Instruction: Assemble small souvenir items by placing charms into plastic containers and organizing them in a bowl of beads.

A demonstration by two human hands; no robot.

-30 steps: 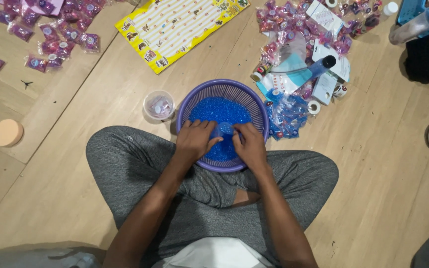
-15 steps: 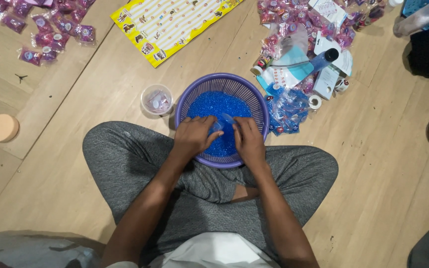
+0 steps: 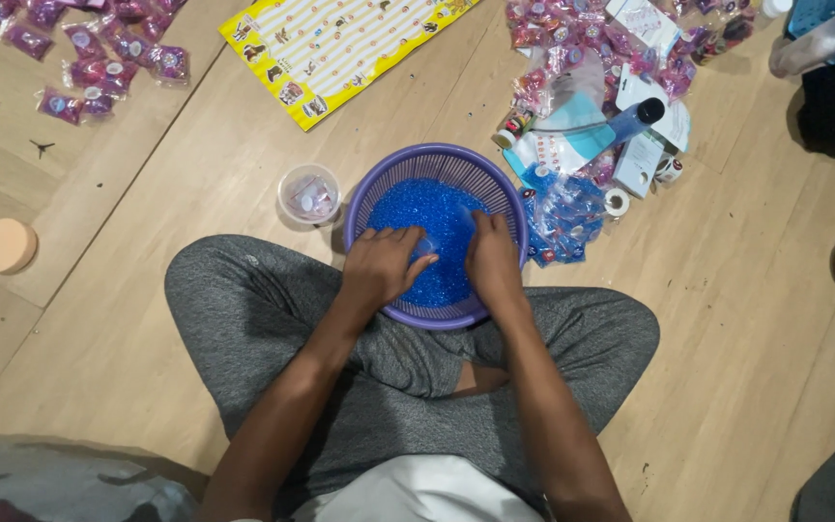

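Hands first: the left hand and the right hand are both sunk into a round purple basket that sits on the wooden floor right against the person's crossed legs in grey trousers. The basket is filled with small bright blue beads. Both hands have their fingers curled down into the blue heap, close together near the middle of the basket; between them something small and clear seems to be pinched, but it is too blurred to name, and I cannot tell which hand grips it. Just left of the basket stands a little clear plastic cup. Beyond the right rim lies a heap of small packets, partly overlapping, with contents hard to make out. A yellow printed sheet and scattered purple packets run off the top edge.
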